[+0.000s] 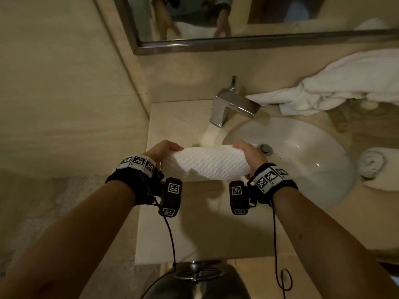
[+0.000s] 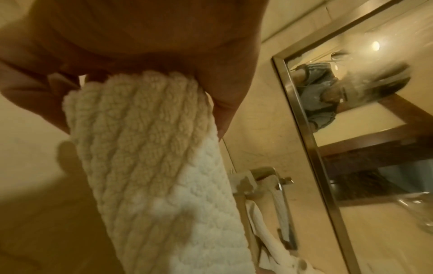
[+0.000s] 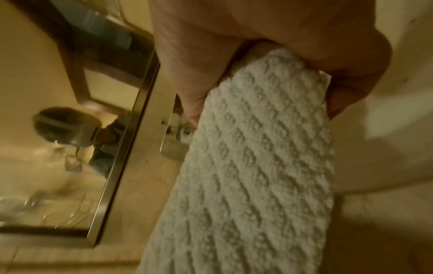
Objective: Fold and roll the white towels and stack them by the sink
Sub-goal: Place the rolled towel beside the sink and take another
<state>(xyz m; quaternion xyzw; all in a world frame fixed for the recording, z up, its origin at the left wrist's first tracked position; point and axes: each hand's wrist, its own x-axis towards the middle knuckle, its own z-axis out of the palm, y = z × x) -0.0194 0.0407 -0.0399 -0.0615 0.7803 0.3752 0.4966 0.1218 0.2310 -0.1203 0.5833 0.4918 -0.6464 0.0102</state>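
Observation:
A white waffle-textured towel [image 1: 207, 164], folded into a thick band or roll, is held level above the counter at the sink's left rim. My left hand [image 1: 162, 151] grips its left end and my right hand [image 1: 250, 156] grips its right end. In the left wrist view the towel [image 2: 152, 157] runs away from my curled fingers [image 2: 225, 103]. The right wrist view shows the same towel [image 3: 257, 166] pinched under my thumb. A small rolled white towel [image 1: 372, 161] lies right of the basin. A loose heap of white towels [image 1: 345, 87] sits at the back right.
The white round basin [image 1: 302, 169] lies right of my hands, with a chrome faucet [image 1: 233, 105] behind it. A beige stone counter [image 1: 172, 223] runs under my wrists to a wall on the left. A framed mirror [image 1: 237, 43] hangs above. A dark round object [image 1: 194, 283] sits below the counter edge.

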